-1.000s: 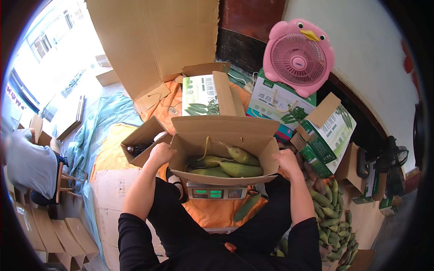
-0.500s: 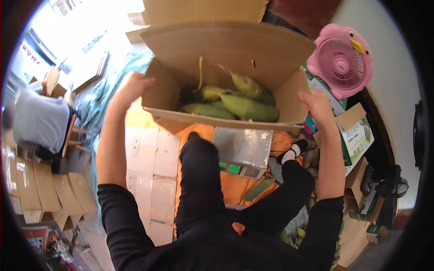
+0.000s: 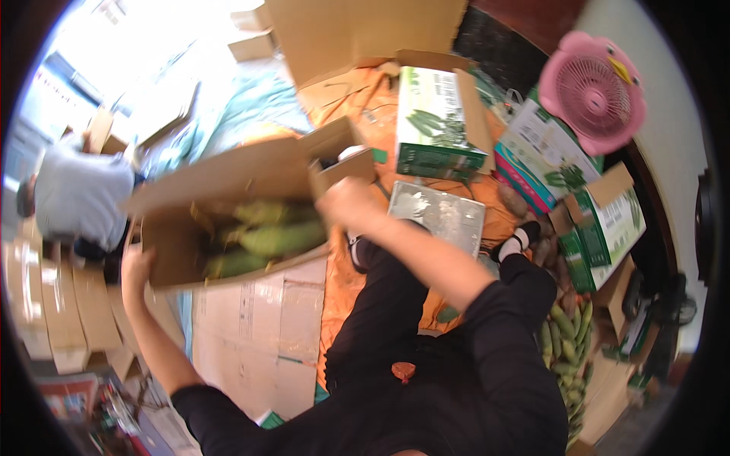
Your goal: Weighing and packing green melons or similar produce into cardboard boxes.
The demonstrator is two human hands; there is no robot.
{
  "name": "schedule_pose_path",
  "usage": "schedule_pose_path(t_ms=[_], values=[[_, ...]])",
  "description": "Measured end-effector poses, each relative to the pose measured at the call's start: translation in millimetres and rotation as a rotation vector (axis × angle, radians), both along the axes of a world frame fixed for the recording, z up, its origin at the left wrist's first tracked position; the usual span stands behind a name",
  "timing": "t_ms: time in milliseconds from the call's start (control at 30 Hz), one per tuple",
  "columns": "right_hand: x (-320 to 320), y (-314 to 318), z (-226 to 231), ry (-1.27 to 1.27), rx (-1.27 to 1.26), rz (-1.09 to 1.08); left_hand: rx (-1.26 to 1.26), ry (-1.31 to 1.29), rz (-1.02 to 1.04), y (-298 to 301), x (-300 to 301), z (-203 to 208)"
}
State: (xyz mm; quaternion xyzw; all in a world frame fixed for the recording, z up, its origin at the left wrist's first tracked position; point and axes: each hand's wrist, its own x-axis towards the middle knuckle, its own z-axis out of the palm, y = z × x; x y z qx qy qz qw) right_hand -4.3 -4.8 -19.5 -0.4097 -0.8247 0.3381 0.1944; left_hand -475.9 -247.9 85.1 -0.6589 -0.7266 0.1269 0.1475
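A brown cardboard box with raised flaps is tilted in the air at the left, blurred by motion. Inside lie several long, plump green vegetables with yellowish tips; their exact kind is unclear. My left hand grips the box's left end. At its right end, my right hand is closed on the wall by a flap, my arm reaching across my body. A weighing scale with a dull metal platform stands bare between my legs.
An orange sheet and flattened cardboard cover the floor. Green-and-white cartons stand ahead and right. A pink fan sits atop one. Green vegetables are piled at my right. Another person sits far left among boxes.
Both hands have carried the box from above the scale to the left, turning and tilting it. The scale's platform and a carton behind it have come into view.
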Motion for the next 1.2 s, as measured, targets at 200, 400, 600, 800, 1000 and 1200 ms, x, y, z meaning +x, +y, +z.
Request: schedule_pose_path(t_ms=[200,400,600,800,1000,1200], values=[[-71,-109,-137,-0.382,-0.337,0.238,0.043,-0.106,0.646,-115,-9,-123],[-65,-137,-125,-0.592,-0.262,0.544,-0.136,-0.256,0.715,-156,22,-204],[-45,-114,-114,-0.443,-0.190,0.417,0.198,-0.391,0.422,-104,95,-196],[-22,-93,-54,0.003,-0.241,0.390,0.537,-0.467,0.257,-89,158,-144],[60,-29,10,0.392,-0.036,0.162,0.870,-0.527,0.070,-41,244,-88],[193,15,10,0.344,0.058,-0.264,-0.205,-0.470,-0.135,46,356,-213]])
